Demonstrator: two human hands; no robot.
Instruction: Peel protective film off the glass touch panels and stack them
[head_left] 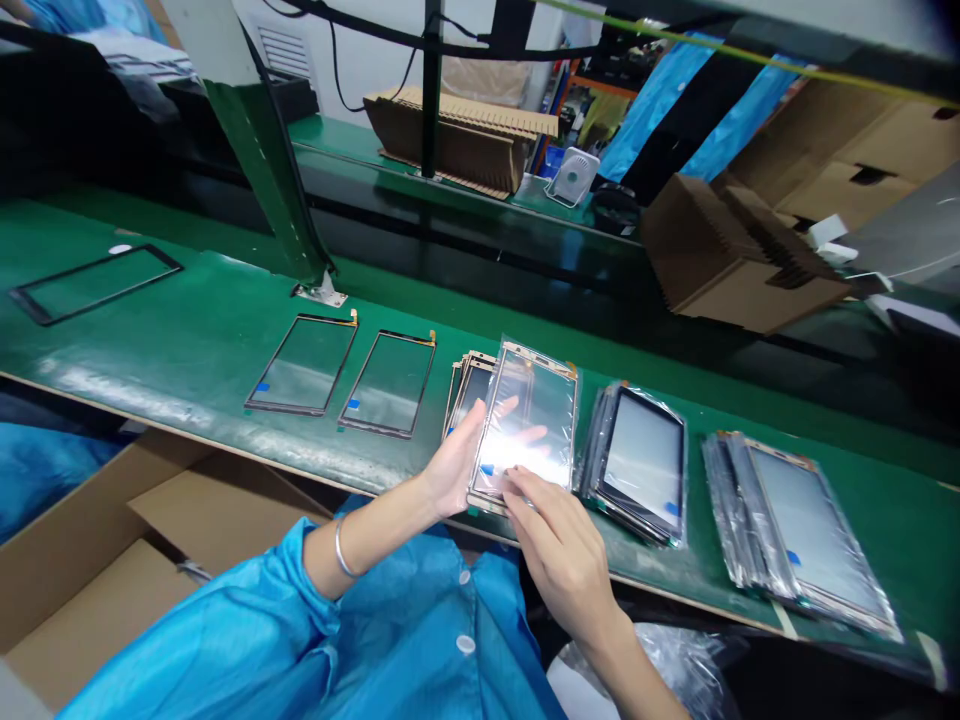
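Noting position first: the gold-framed touch panel (553, 408) is in front of the person's body, over the near part of the green workbench (199, 345). It lies to the right of and beyond the left hand (450, 468), and ahead and slightly left of the right hand (568, 548). Its long axis runs away from the body, far end leaning a little right; an orange flex tab (572, 370) sits at the far right corner, a blue tab (487, 470) near the lower left. Neither hand is clearly nearer, as both meet the panel. Left hand: thumb along the left edge, fingers spread behind and visible through the clear pane, so the panel is gripped between them. Right hand: fingers curled and close together, tips at the lower part of the panel; whether they pinch film or only rest there is not resolvable. Just beyond the left hand, a stack of gold-framed panels (478, 378) is partly hidden by the held panel; contact between them is unclear. Right of the panel, near it, is a film-wrapped black-framed stack (641, 455).
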